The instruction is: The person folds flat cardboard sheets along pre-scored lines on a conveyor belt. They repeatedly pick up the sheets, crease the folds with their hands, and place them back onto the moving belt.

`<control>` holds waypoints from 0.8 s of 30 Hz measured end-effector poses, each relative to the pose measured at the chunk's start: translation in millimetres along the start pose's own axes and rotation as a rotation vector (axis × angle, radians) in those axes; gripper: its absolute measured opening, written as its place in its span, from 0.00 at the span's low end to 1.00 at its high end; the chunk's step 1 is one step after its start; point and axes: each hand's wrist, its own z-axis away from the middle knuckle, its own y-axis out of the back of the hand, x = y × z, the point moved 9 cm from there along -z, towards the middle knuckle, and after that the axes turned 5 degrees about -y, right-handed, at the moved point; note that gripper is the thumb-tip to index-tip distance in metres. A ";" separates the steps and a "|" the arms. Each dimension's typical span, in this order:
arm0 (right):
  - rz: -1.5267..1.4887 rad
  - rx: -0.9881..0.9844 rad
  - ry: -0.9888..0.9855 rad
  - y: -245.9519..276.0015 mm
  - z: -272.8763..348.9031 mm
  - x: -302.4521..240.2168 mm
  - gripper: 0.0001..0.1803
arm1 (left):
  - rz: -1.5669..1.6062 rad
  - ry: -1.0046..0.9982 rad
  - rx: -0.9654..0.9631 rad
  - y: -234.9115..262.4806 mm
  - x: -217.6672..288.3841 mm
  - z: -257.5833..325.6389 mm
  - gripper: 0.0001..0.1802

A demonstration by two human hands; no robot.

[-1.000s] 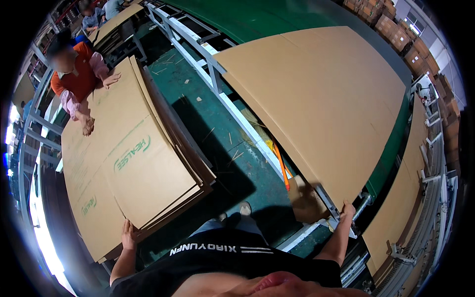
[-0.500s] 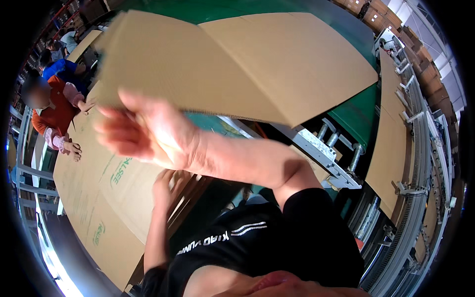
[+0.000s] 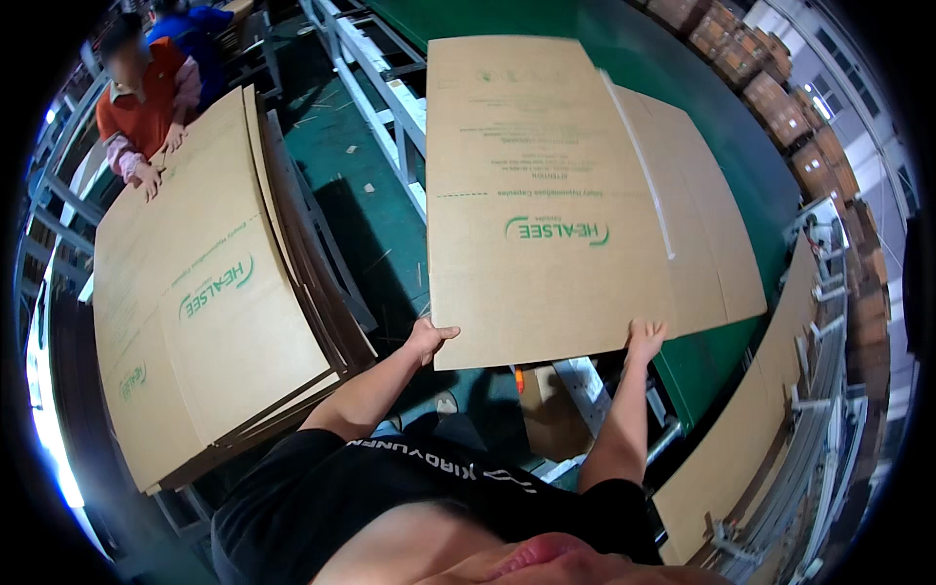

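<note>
A: Large flat brown corrugated cardboard sheet (image 3: 546, 205) with green printing, an unfolded carton blank. It lies spread over the green-topped table (image 3: 682, 58), right of centre, near edge overhanging toward the person.

B: Held how?

A: Left hand (image 3: 429, 339) clamped on the near left corner, thumb on top, fingers under. Right hand (image 3: 645, 339) closed on the near edge further right, fingers curled over the board. Both arms nearly straight. Two wide-set grips make sense: a sheet this broad would sag or swing from one hand.

B: Orientation?

A: Long axis runs near to far, away from the person. Printed face up, lettering upside down from here, so the print's top points toward the person. A second brown cardboard sheet (image 3: 712, 224) lies beneath, offset to the right.

B: Surroundings?

A: Left, a tall stack of matching brown cardboard blanks (image 3: 195, 302) on a metal rack, tilted. At its far end a co-worker in an orange top (image 3: 146, 93) rests both hands on the top sheet. Between stack and table, green floor (image 3: 361, 195) and a white metal frame (image 3: 390, 97). More cardboard (image 3: 751, 458) leans at the right.
</note>
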 end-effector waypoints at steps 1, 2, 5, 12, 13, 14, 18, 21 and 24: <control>-0.024 0.024 -0.158 -6.6 3.6 25.2 0.42 | 0.004 -0.052 0.047 4.2 14.1 9.3 0.28; -0.039 0.061 -0.313 -6.0 6.9 42.3 0.43 | 0.006 -0.099 0.083 3.2 28.8 20.3 0.28; -0.495 0.089 -0.703 -3.5 20.9 91.2 0.40 | -0.078 -0.149 0.116 -9.8 103.9 43.3 0.25; -1.015 -0.370 -0.589 -77.3 77.7 1.1 0.26 | -0.260 -0.318 0.283 37.4 255.1 181.1 0.31; -1.039 -0.417 -0.632 -92.2 105.1 -21.8 0.27 | -0.280 -0.394 0.366 49.2 276.3 218.2 0.29; -1.046 -0.464 -0.611 -99.9 122.0 -38.6 0.27 | -0.305 -0.396 0.361 69.2 284.9 241.3 0.32; -1.045 -0.676 -0.634 -135.0 204.2 -105.9 0.28 | -0.345 -0.519 0.542 120.4 317.0 370.7 0.35; -0.983 -0.810 -0.628 -159.5 292.8 -154.6 0.28 | -0.416 -0.492 0.622 193.6 316.9 477.1 0.39; -0.864 -1.000 -0.607 -187.8 409.3 -196.1 0.26 | -0.316 -0.626 0.639 281.2 304.8 580.0 0.39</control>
